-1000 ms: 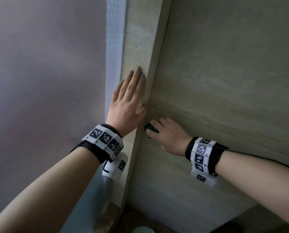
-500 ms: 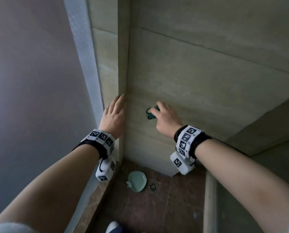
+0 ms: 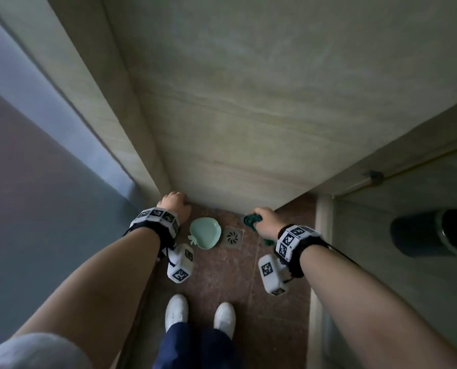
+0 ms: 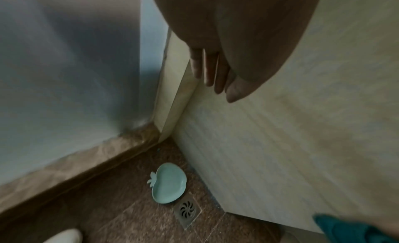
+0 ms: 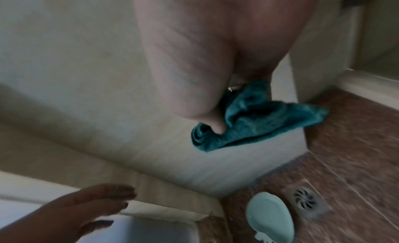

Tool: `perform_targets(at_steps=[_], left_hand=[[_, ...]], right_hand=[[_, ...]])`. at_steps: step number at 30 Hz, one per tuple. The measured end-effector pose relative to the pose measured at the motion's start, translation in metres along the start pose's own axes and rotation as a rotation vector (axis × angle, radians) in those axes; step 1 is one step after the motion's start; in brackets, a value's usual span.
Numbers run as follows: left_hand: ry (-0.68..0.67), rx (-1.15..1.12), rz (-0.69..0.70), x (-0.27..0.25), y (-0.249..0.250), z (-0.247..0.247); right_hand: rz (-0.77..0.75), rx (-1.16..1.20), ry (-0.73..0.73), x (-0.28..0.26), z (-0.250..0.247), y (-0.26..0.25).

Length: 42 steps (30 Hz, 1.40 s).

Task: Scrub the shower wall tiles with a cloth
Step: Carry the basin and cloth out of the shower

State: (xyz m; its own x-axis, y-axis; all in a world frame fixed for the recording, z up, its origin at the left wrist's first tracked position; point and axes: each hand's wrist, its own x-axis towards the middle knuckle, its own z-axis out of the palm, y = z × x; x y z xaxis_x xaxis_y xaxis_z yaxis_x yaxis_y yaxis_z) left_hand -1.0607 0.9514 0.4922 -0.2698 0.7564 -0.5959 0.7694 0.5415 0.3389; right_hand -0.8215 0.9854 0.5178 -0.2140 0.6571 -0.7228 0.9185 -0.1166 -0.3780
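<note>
The right hand (image 3: pixel 266 221) clutches a bunched teal cloth (image 5: pixel 248 120) against the tiled wall (image 3: pixel 248 115) near the floor, the left hand (image 3: pixel 174 205) rests open-fingered at the corner; scrubbing appears nearly finished.

This is a home bathroom's shower corner. Pale stone-look wall tiles (image 3: pixel 248 102) meet a reddish-brown floor (image 3: pixel 230 275) with a metal drain (image 3: pixel 233 237) (a mint soap dish (image 3: pixel 205 233) just beside it).

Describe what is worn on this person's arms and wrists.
Each wrist carries a black strap with white blocks printed with black square markers, plus a white camera box hanging below on a thin black cable. Forearms are bare; a grey sleeve shows on the left arm.
</note>
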Motion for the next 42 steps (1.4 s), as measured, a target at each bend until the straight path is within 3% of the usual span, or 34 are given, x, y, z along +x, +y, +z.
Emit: perform_targets(at_steps=[10, 18, 23, 28, 37, 42], left_hand=[[-0.300, -0.252, -0.282, 0.124, -0.064, 0.197], [-0.256, -0.355, -0.448, 0.201, -0.123, 0.316], [-0.208, -0.451, -0.502, 0.235, -0.149, 0.372], [-0.072, -0.616, -0.600, 0.255, -0.147, 0.397], [-0.157, -0.689, -0.516, 0.254, -0.163, 0.407], [-0.135, -0.699, -0.459, 0.227, -0.142, 0.382]], right_hand=[[0.419, 0.384, -0.024, 0.143, 0.153, 0.145], [0.534, 0.765, 0.043, 0.243, 0.248, 0.201], [0.601, 0.927, 0.073, 0.273, 0.295, 0.224], [0.667, 1.008, 0.110, 0.281, 0.327, 0.239], [0.662, 1.094, 0.108, 0.280, 0.325, 0.245], [0.643, 1.104, 0.141, 0.258, 0.307, 0.237]])
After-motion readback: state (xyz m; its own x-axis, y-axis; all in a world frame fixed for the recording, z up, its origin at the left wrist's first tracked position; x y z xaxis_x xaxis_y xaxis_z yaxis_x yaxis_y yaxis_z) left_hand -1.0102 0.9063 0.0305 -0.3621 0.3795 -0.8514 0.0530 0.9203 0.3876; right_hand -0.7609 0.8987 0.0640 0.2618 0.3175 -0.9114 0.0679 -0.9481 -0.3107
